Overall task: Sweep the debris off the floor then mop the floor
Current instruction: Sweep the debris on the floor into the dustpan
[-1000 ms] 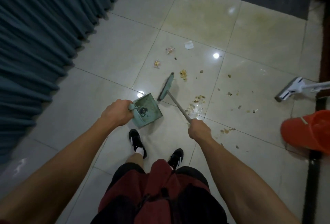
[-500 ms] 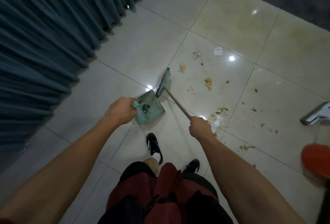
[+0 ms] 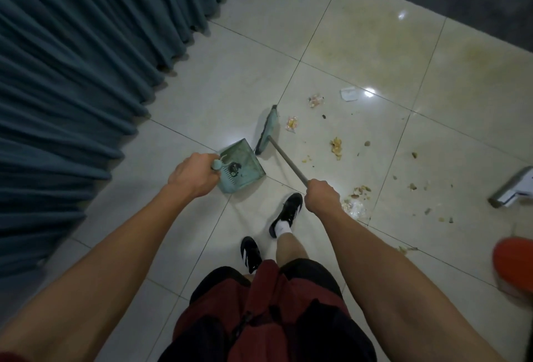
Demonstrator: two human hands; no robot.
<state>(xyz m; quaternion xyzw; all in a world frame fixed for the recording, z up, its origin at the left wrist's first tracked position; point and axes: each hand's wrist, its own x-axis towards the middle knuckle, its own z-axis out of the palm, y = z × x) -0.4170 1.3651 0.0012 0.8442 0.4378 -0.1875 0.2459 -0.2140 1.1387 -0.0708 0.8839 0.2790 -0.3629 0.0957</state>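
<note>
Left hand clamped on the dustpan handle, pan just off or on the floor in front of the left foot; can't tell contact. Right hand clamped on the broom shaft, head just past the pan's mouth. Pan holds a small dark bit, little else.

Change over the last second: person has stepped toward the curtain, broom head has swung from beside the pan's right corner to sit further out, left of the wrapper scraps. Pan and both grips unchanged.

Debris is all right of the broom head: crumbs, paper scrap, a pile near the right hand. None collected yet, judging by the spread. Reads as lining up a pull stroke toward the pan. Sweep phase early; mop head lies untouched at right, orange bucket near it.
</note>
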